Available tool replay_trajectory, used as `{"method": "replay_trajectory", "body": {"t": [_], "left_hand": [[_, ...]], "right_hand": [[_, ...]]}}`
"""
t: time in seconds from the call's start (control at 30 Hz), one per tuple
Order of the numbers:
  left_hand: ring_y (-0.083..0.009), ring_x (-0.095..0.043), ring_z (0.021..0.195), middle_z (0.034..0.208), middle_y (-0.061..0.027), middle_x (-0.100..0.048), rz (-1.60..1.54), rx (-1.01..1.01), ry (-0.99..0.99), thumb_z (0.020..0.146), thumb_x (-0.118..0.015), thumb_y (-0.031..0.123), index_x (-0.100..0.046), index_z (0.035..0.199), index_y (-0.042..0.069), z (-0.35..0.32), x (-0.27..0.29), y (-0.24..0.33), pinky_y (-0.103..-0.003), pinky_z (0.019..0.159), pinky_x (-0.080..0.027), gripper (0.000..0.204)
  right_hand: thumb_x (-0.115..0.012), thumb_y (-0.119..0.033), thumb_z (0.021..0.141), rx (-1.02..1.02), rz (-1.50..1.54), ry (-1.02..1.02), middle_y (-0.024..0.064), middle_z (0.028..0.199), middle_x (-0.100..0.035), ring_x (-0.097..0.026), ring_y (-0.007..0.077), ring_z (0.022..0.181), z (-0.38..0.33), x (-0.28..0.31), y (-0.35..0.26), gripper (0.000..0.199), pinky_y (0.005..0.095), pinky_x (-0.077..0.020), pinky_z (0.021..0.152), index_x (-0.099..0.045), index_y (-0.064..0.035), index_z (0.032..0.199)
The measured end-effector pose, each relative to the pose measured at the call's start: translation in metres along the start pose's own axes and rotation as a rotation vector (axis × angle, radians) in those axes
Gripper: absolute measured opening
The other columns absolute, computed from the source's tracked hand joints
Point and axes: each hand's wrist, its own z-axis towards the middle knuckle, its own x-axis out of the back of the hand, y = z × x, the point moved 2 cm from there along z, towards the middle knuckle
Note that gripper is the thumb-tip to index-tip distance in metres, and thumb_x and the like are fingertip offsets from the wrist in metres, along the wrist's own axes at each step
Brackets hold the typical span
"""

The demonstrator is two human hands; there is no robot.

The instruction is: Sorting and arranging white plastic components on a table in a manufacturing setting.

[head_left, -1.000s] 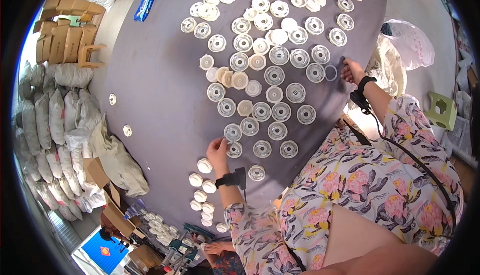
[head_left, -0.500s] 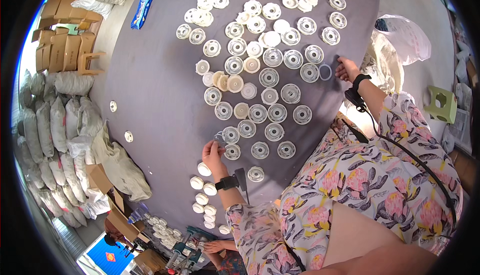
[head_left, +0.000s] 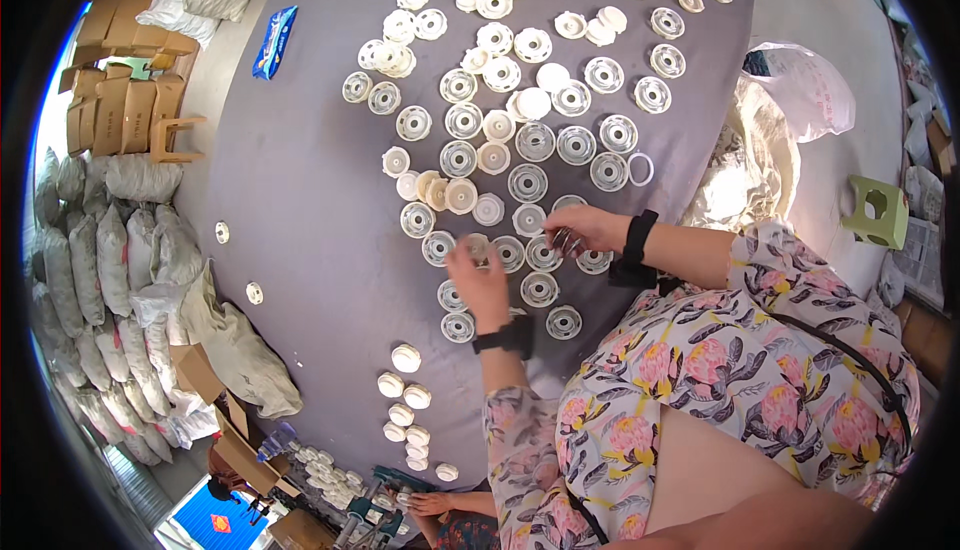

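Observation:
Many round white and clear plastic discs with ringed centres lie across the grey table (head_left: 310, 200). My left hand (head_left: 480, 285) hovers over the near discs, its fingers curled and smeared by motion; whether it holds anything I cannot tell. To its right, my right hand (head_left: 592, 230) has its fingertips drawn together above a clear ringed disc (head_left: 541, 254). Something small, dark and shiny shows at those fingertips, too unclear to name. A thin white ring (head_left: 641, 169) lies beside another clear ringed disc (head_left: 609, 172), apart from both hands.
Stacked white round pieces (head_left: 401, 414) stand at the near left table edge. A blue packet (head_left: 274, 42) lies far left. Filled sacks (head_left: 117, 260) and cartons (head_left: 138, 108) line the left; a green stool (head_left: 875, 212) stands right. A co-worker's hand (head_left: 430, 503) is at a machine below.
My right hand has moved left and nearer from beside the white ring, which stays on the table. My left hand has moved right, over the discs. The view has shifted slightly.

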Motion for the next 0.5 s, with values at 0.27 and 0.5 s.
{"method": "replay_trajectory", "body": {"t": [0.27,0.5], "left_hand": [[-0.0315,-0.054,0.08,0.087,-0.0135,-0.054,0.258,0.014,-0.081,0.068,-0.064,0.007,-0.056,0.083,0.003,-0.003,0.015,-0.026,-0.041,0.07,-0.043,0.018],[-0.0319,-0.055,0.091,0.097,-0.0142,-0.058,-0.024,-0.19,-0.055,0.069,-0.063,0.002,-0.053,0.084,0.003,-0.063,0.011,-0.001,-0.04,0.078,-0.044,0.019]], "right_hand": [[-0.057,-0.036,0.083,0.025,-0.051,0.001,0.001,0.085,-0.061,-0.057,0.0117,0.066,0.016,-0.014,0.013,0.03,0.0278,-0.0437,0.054,-0.058,-0.0102,0.096],[-0.057,-0.036,0.084,-0.003,-0.048,-0.087,0.0009,0.091,-0.057,-0.056,0.011,0.07,0.033,-0.052,0.038,0.044,0.0242,-0.0409,0.053,-0.047,-0.0093,0.118]]}}
